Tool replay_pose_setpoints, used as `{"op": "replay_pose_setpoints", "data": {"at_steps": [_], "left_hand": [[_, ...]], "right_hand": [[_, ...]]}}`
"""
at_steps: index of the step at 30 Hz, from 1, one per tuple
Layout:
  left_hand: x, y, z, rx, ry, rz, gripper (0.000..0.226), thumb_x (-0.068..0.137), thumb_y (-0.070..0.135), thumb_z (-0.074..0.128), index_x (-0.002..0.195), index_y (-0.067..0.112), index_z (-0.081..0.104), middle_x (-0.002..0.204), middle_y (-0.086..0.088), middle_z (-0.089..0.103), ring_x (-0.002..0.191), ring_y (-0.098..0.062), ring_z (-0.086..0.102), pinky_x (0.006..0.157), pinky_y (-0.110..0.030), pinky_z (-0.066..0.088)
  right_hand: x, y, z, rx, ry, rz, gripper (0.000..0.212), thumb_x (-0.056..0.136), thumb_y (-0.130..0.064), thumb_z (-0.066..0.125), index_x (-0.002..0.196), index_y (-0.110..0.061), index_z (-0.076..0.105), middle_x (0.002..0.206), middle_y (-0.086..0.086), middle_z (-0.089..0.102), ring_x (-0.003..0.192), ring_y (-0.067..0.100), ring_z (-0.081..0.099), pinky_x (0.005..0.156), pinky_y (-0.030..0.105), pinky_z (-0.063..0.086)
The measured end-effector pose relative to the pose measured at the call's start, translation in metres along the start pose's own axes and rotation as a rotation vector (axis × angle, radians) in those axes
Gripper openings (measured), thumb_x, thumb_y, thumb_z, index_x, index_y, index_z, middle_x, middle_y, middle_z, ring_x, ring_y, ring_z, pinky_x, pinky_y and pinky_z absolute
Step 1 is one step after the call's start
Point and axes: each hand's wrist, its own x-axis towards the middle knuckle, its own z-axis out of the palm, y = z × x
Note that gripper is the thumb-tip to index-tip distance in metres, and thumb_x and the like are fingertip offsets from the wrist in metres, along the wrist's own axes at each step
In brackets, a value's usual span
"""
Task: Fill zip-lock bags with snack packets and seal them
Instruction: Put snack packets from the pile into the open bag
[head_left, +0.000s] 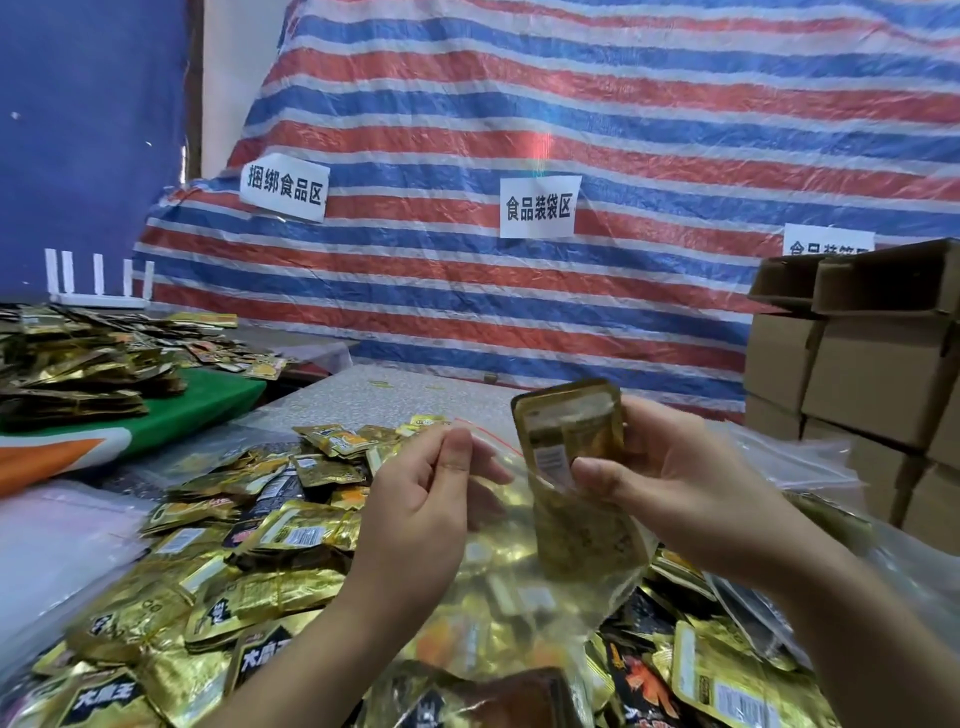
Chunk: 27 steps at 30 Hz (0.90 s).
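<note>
**Gold foil going into a clear bag**

Gold foil is what we meet first at the far left: a stack of packets piled on a green board, with white upright pegs behind it. Nearer to us, a loose heap of gold and black snack packets covers the speckled table.

Moving inward, our left hand pinches the near lip of the zip-lock bag between thumb and curled fingers, close to its red seal line, holding the mouth apart. The bag hangs between our two hands above the heap, clear plastic with gold packets already showing through its lower part.

Further right, our right hand grips a gold snack packet upright, thumb across its front, the lower half of the packet inside the bag's mouth and the top half standing above it. The two hands are near each other but not touching.

Behind, a red, white and blue striped tarpaulin carries white paper signs. At the far right, brown cardboard boxes stand stacked.
</note>
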Motion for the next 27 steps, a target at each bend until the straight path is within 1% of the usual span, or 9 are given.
{"op": "replay_pose_setpoints", "data": {"at_steps": [2, 6, 13, 18, 19, 21, 22, 24, 27], "left_hand": [[0.000, 0.001, 0.001, 0.000, -0.012, 0.002, 0.040, 0.098, 0.036, 0.041, 0.082, 0.013, 0.069, 0.078, -0.006, 0.072, 0.062, -0.025, 0.068, 0.053, -0.019, 0.048], [-0.002, 0.001, 0.002, 0.025, -0.024, 0.003, 0.040, 0.097, 0.037, 0.041, 0.077, 0.019, 0.070, 0.078, -0.002, 0.072, 0.061, -0.025, 0.067, 0.053, -0.023, 0.049], [-0.006, 0.001, 0.004, 0.061, -0.072, 0.045, 0.035, 0.097, 0.036, 0.044, 0.081, 0.022, 0.072, 0.066, 0.006, 0.066, 0.056, -0.005, 0.057, 0.053, -0.019, 0.046], [-0.007, 0.001, 0.004, 0.095, -0.093, 0.073, 0.033, 0.099, 0.038, 0.043, 0.087, 0.028, 0.072, 0.066, 0.006, 0.063, 0.058, -0.007, 0.054, 0.054, -0.019, 0.046], [-0.008, 0.001, 0.005, 0.114, -0.093, 0.080, 0.032, 0.098, 0.041, 0.044, 0.088, 0.029, 0.072, 0.068, 0.003, 0.064, 0.059, -0.011, 0.056, 0.054, -0.021, 0.047], [-0.009, -0.001, 0.007, 0.173, -0.109, 0.099, 0.033, 0.098, 0.047, 0.045, 0.089, 0.028, 0.071, 0.073, -0.004, 0.066, 0.067, -0.022, 0.061, 0.059, -0.034, 0.050], [-0.010, -0.001, 0.007, 0.189, -0.116, 0.102, 0.034, 0.097, 0.048, 0.045, 0.089, 0.027, 0.070, 0.074, -0.005, 0.067, 0.069, -0.024, 0.062, 0.062, -0.038, 0.050], [-0.008, -0.003, 0.006, 0.204, -0.088, 0.095, 0.034, 0.098, 0.046, 0.043, 0.086, 0.027, 0.070, 0.076, 0.000, 0.069, 0.070, -0.018, 0.065, 0.064, -0.037, 0.052], [-0.005, -0.006, 0.003, 0.192, -0.018, 0.060, 0.040, 0.101, 0.043, 0.042, 0.078, 0.025, 0.069, 0.074, 0.003, 0.070, 0.066, -0.018, 0.068, 0.060, -0.028, 0.054]], "right_hand": [[-0.002, -0.001, -0.001, -0.072, -0.031, 0.002, 0.026, 0.084, -0.034, 0.067, 0.109, -0.029, 0.068, 0.103, -0.011, 0.074, 0.096, 0.007, 0.071, 0.082, 0.034, 0.060], [-0.002, 0.000, -0.003, -0.185, -0.044, 0.018, 0.013, 0.092, -0.024, 0.069, 0.105, -0.026, 0.070, 0.098, -0.010, 0.075, 0.091, 0.007, 0.071, 0.081, 0.041, 0.060], [-0.007, -0.003, -0.005, -0.330, -0.182, 0.026, 0.015, 0.093, -0.033, 0.063, 0.106, -0.030, 0.069, 0.100, -0.015, 0.072, 0.093, 0.001, 0.067, 0.079, 0.032, 0.058], [-0.008, -0.005, -0.003, -0.346, -0.234, 0.066, 0.007, 0.098, -0.032, 0.060, 0.102, -0.033, 0.064, 0.098, -0.014, 0.069, 0.091, 0.003, 0.066, 0.078, 0.033, 0.058], [-0.008, -0.005, -0.002, -0.383, -0.264, 0.060, 0.003, 0.098, -0.032, 0.059, 0.097, -0.034, 0.062, 0.095, -0.015, 0.067, 0.087, 0.003, 0.064, 0.076, 0.030, 0.056], [-0.009, -0.005, 0.005, -0.510, -0.311, 0.020, 0.012, 0.097, -0.033, 0.059, 0.087, -0.037, 0.053, 0.087, -0.017, 0.061, 0.077, 0.001, 0.057, 0.067, 0.022, 0.048], [-0.009, -0.004, 0.009, -0.560, -0.308, 0.004, 0.014, 0.096, -0.035, 0.059, 0.085, -0.038, 0.050, 0.085, -0.018, 0.059, 0.074, 0.001, 0.054, 0.063, 0.021, 0.044], [-0.007, -0.003, 0.016, -0.582, -0.207, -0.013, 0.007, 0.096, -0.038, 0.058, 0.094, -0.039, 0.051, 0.085, -0.017, 0.063, 0.076, 0.000, 0.056, 0.064, 0.020, 0.046], [-0.003, 0.000, 0.017, -0.490, -0.023, -0.047, 0.012, 0.095, -0.045, 0.050, 0.090, -0.034, 0.054, 0.079, -0.009, 0.067, 0.070, 0.006, 0.061, 0.063, 0.033, 0.053]]}}
